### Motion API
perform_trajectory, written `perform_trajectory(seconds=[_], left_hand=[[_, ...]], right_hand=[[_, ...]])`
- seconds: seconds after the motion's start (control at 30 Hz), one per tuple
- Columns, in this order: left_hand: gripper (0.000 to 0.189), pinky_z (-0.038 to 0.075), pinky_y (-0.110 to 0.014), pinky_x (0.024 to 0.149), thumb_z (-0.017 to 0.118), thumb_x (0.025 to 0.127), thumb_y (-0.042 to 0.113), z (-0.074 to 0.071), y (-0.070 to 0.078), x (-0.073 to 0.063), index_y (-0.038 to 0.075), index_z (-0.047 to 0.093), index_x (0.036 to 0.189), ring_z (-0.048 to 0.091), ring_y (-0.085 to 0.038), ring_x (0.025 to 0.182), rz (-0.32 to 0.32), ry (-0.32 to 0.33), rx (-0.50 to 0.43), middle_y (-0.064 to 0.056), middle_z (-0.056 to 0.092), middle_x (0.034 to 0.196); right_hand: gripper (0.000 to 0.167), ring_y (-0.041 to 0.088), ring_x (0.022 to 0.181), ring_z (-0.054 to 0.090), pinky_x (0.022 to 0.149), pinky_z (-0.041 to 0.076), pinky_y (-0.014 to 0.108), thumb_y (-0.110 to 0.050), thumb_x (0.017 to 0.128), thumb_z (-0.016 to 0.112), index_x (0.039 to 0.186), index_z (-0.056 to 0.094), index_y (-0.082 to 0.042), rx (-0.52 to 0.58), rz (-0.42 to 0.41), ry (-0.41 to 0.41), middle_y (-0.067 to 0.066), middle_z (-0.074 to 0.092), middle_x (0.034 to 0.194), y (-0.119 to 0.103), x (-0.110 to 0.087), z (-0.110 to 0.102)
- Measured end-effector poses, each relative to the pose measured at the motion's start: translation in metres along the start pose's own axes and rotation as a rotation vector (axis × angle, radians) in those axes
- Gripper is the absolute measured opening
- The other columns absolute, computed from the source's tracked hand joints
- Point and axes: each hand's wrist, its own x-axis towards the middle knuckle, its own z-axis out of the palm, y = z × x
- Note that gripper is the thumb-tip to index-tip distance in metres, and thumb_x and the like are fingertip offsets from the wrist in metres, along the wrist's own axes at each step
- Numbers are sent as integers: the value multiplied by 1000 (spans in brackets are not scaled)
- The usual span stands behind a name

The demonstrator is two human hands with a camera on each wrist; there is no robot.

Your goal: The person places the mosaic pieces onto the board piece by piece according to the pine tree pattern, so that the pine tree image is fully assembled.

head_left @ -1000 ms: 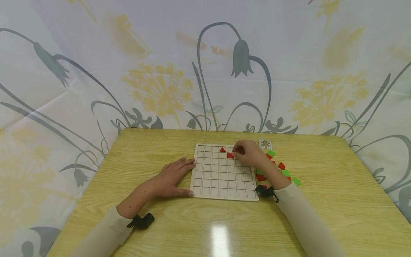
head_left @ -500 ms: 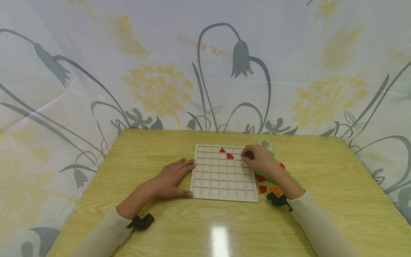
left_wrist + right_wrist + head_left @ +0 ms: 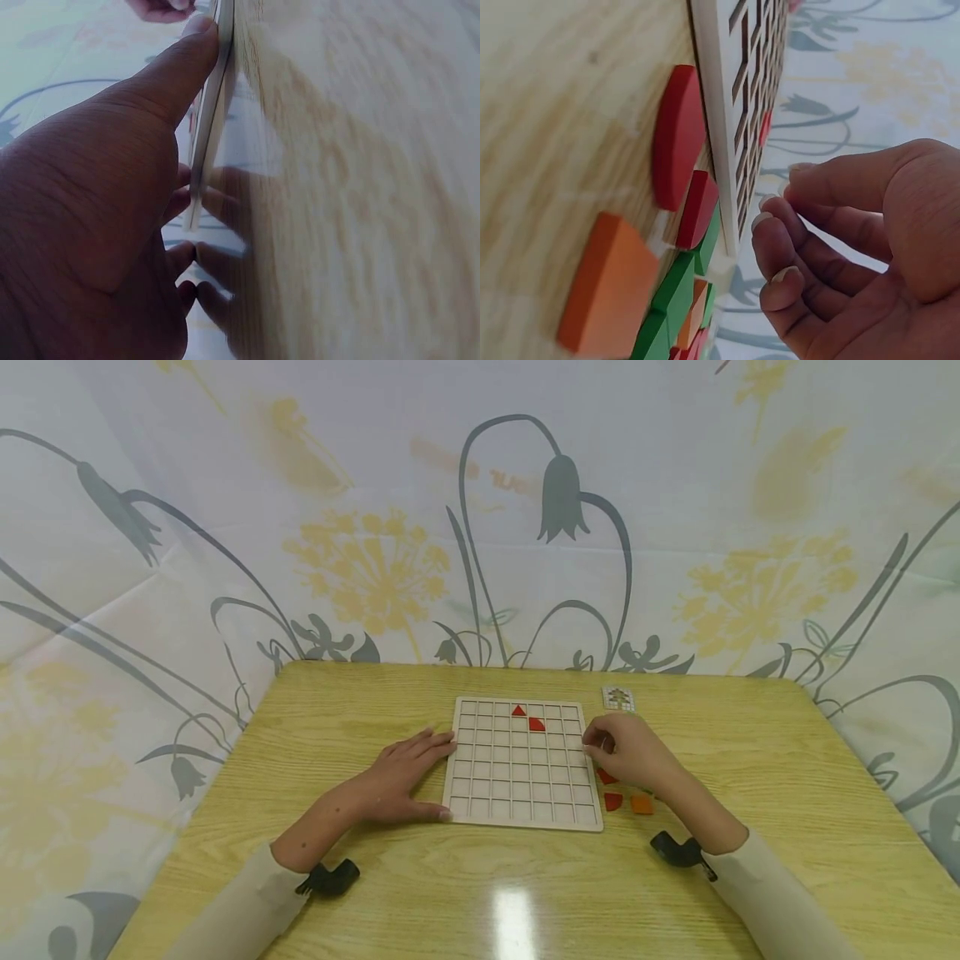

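The white gridded board lies flat on the table. Two red pieces sit in its upper cells: a triangle and a rounded-corner piece. My left hand rests by the board's left edge, fingers spread, fingertips and thumb touching the rim. Above the board's right edge hovers my right hand. In the right wrist view its fingers are loosely bent, thumb tip close to the index finger, and nothing shows between them. Below it are a red piece, an orange piece and several green ones.
A small pattern card lies beyond the board's upper right corner. Loose pieces, among them a red one and an orange square, lie right of the board, partly hidden by the right hand. A flower-patterned cloth hangs behind the wooden table.
My right hand has drawn back from the rounded red piece on the board, moving right and nearer, over the loose pieces. The card shows fully again. My left hand stays put.
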Motion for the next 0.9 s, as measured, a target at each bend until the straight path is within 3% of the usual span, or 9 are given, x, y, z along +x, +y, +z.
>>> perform_trajectory(seconds=[0.43,0.9], left_hand=[[102,20,-67,124,74,92,64,-1,1,-1,17,27,170,11,-35,164,-3,0,0,-4,18,178],[102,18,-65,125,73,93,65,0,0,0,18,26,170,8,-34,164,-16,-13,-2,-3,16,178]], right_hand=[[9,7,71,59,67,52,32,-9,92,82,88,75,-12,-53,51,-10,-7,69,80,3,-26,-4],[13,10,72,59,68,53,35,-15,93,82,87,73,-8,-57,156,-121,-4,67,79,1,-29,-1]])
